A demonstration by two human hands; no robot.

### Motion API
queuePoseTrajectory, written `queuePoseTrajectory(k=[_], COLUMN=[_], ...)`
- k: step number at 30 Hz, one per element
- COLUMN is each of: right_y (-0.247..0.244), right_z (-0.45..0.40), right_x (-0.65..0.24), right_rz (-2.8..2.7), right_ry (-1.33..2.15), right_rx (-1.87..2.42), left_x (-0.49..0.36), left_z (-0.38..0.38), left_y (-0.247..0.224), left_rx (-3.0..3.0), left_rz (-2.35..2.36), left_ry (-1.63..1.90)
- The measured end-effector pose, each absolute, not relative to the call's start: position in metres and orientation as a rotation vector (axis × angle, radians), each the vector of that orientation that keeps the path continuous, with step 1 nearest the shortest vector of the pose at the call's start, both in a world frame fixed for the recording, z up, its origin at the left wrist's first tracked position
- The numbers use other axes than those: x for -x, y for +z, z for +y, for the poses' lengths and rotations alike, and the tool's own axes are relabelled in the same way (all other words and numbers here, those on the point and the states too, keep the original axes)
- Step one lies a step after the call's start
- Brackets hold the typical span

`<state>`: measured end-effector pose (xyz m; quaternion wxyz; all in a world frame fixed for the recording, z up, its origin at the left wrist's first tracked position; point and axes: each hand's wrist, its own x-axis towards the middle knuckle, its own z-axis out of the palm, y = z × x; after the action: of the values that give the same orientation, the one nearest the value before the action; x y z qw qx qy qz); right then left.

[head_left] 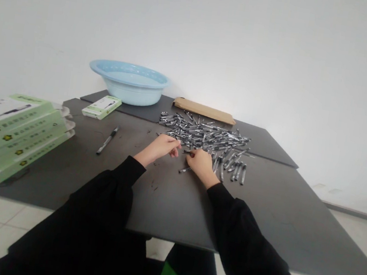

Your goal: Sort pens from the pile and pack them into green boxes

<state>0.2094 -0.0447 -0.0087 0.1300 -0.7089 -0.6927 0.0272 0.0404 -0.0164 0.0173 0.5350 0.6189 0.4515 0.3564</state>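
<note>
Right grip [199, 161] pinches a dark pen part [188, 152] at the frame's center; left grip [167, 146], fingers loosely curled, hovers beside it, contents unclear. Behind, pens [209, 136] cover the gray counter [168, 199], below a blue basin [135, 90] at upper left; green-white boxes [9, 136] fill the left edge.

See a light-blue basin [133, 93] toward the back of the dark table [262, 208], one green-and-white box [101, 108] near it, piled green-and-white boxes [15, 139] farther left, and a flat brown package [204, 111] by the wall [251, 42].
</note>
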Motion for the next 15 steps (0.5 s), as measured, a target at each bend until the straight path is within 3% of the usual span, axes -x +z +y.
queuePoseTrajectory(k=[7, 15], right_y=[-0.007, 0.004], right_z=[-0.040, -0.032], right_x=[-0.220, -0.257], right_rz=[-1.894, -1.247], right_ry=[0.080, 0.515], right_rx=[1.767, 1.310], left_x=[-0.039, -0.038], left_z=[-0.015, -0.017], left_y=[0.016, 0.017], left_rx=[-1.518, -1.687], left_rz=[1.097, 0.976], left_ry=[0.862, 0.756])
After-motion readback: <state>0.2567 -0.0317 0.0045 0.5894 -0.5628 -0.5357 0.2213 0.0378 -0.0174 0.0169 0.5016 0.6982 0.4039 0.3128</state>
